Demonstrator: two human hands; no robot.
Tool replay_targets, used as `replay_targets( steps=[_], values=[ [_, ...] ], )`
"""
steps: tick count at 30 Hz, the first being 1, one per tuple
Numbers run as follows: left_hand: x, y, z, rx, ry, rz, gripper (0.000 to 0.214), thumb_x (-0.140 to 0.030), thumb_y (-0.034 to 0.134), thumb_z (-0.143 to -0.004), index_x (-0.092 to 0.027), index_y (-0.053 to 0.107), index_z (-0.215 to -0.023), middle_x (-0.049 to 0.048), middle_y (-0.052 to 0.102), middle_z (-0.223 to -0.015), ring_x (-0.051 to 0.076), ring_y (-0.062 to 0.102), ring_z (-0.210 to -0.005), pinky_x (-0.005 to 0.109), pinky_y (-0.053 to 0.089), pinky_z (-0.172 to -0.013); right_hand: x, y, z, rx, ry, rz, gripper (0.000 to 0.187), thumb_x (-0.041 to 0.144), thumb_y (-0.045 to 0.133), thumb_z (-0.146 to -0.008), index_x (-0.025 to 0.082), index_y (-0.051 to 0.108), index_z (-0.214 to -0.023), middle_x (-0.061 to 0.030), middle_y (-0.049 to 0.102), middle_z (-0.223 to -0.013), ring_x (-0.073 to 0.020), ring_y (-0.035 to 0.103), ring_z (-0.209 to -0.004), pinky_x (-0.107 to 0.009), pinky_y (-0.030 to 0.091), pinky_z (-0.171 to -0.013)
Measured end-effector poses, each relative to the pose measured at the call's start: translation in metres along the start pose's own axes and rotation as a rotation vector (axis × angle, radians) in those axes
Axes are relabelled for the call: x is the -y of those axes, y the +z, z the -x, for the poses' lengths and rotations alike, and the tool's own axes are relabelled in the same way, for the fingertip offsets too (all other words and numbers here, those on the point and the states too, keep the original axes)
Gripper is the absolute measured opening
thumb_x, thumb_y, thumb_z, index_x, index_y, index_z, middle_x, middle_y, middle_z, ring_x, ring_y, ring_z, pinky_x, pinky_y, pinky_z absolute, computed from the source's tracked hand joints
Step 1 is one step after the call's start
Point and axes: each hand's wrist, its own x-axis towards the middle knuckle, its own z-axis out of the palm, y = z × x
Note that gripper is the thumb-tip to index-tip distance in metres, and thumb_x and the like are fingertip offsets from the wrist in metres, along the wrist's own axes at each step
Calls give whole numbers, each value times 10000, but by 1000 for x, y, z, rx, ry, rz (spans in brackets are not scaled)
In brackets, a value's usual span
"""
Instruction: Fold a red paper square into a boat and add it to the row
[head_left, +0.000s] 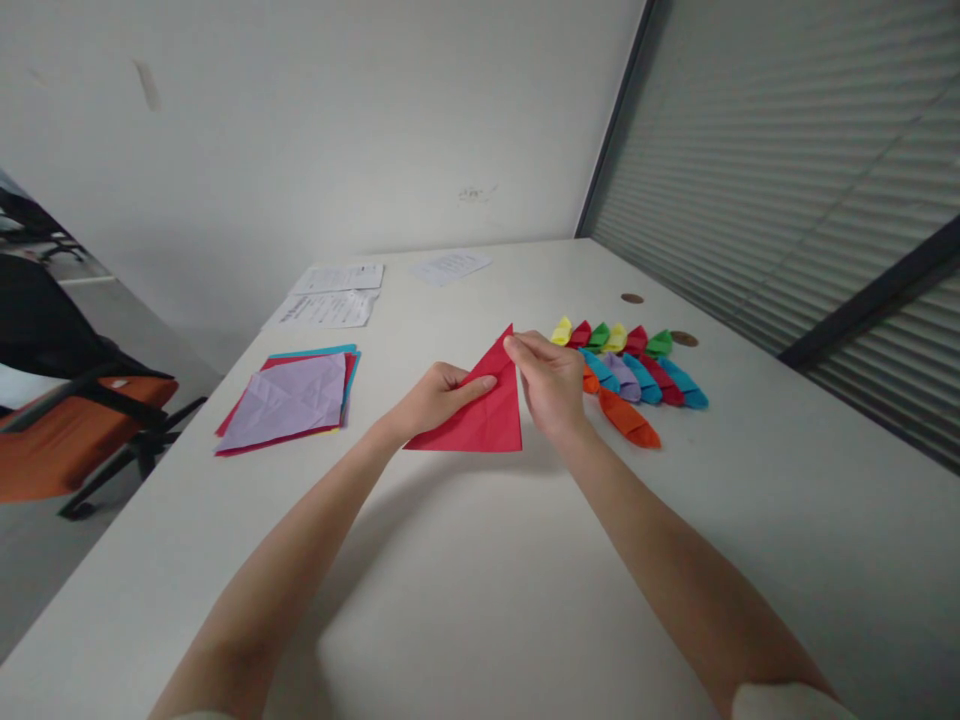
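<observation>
Here's the red paper [491,425] between the hands, long edge slanting near left to far right, left hand [441,402] pinching mid-slope, right hand [551,382] pinching by the far tip!

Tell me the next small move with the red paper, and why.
Probably lower the red paper to the table to press it flat: it has a triangular outline and appears held above the surface, the left hand gripping it and the right hand pinching near its top corner.
</observation>
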Motion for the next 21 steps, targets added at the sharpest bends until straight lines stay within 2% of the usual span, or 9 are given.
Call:
replay_targets(
  steps=[3,5,7,9,11,13,17,21],
  values=[
    [3,1,-1,-32,27,-52,537,-602,512,-859,-155,467,-565,-32,367,-521,64,301,-470,203,223,-423,-2,0,-2,9,26,-26,167,372,706,-793,223,728,-720,10,640,-711,-134,566,-703,-291,465,-692],
    [4,1,-2,-127,74,-130,547,-587,511,-862,-166,392,-534,-37,311,-513,62,263,-477,211,193,-426,-2,0,-3,21,72,-44,168,387,714,-783,219,730,-781,-1,666,-763,-140,595,-743,-296,484,-727],
    [5,-1,-4,-278,118,-210,554,-572,507,-862,-178,317,-520,-40,256,-511,63,222,-484,227,158,-428,0,-1,-5,52,136,-52,251,422,726,-764,225,715,-919,-11,681,-821,-149,621,-775,-303,506,-740],
    [5,-4,-6,-481,154,-258,546,-547,496,-871,-190,271,-524,-38,224,-515,69,200,-492,245,137,-433,2,-2,-5,98,174,-55,380,443,745,-740,241,660,-1050,-8,677,-836,-150,634,-768,-301,524,-717],
    [5,-7,-7,-689,190,-280,531,-513,486,-885,-197,250,-531,-36,212,-518,75,195,-496,259,134,-440,5,-2,-3,142,157,-47,420,434,763,-723,252,613,-1071,1,665,-837,-144,638,-756,-291,531,-696],
    [5,-8,-7,-835,233,-303,528,-495,484,-895,-200,235,-534,-35,206,-517,77,192,-494,268,134,-445,7,-1,0,185,107,-16,364,415,770,-723,243,604,-998,0,659,-863,-138,638,-759,-283,531,-691],
    [5,-8,-6,-935,292,-342,555,-523,488,-896,-200,228,-527,-38,195,-505,79,190,-482,278,134,-446,8,2,6,231,32,94,242,398,737,-764,209,613,-851,-16,651,-881,-131,630,-753,-283,528,-701],
    [4,-7,-5,-985,339,-349,568,-514,500,-900,-199,219,-520,-41,181,-499,77,183,-472,284,142,-453,10,2,6,195,16,118,226,374,732,-771,211,604,-860,-5,654,-843,-131,636,-745,-283,533,-703]
  ],
)
